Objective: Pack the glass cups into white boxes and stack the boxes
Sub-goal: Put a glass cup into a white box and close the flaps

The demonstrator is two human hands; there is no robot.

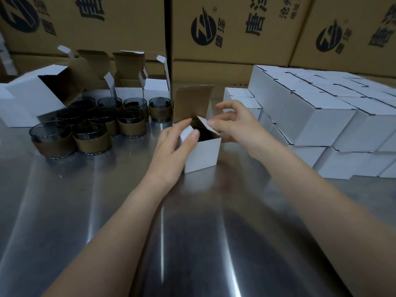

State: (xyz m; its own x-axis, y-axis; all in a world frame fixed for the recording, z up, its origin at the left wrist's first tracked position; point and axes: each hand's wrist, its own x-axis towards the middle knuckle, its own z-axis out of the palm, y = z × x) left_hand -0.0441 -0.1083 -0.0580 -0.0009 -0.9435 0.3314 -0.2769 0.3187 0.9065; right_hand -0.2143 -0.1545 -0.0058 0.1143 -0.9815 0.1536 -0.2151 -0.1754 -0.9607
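Now, both hands are on the small white box at the middle of the shiny steel surface. The left hand wraps the box's left side, with thumb and forefinger curled round the left side flap and holding it folded inward. The right hand reaches in from the other side and pinches the right side flap between thumb and fingertips, so the flap tilts over the opening. The lid flap stands upright at the back, its brown inner face toward the camera. Inside, a dark glass cup sits low in the box, only partly visible between the two flaps. Over on the left, a cluster of glass cups with brown sleeves stands on the surface, packed close together. Behind them are open boxes with their lids up, and a tipped box lies on its side at the far left. On the right, the closed white boxes are stacked in layers, just beside the right wrist. Brown cartons with dark printed logos fill the back.
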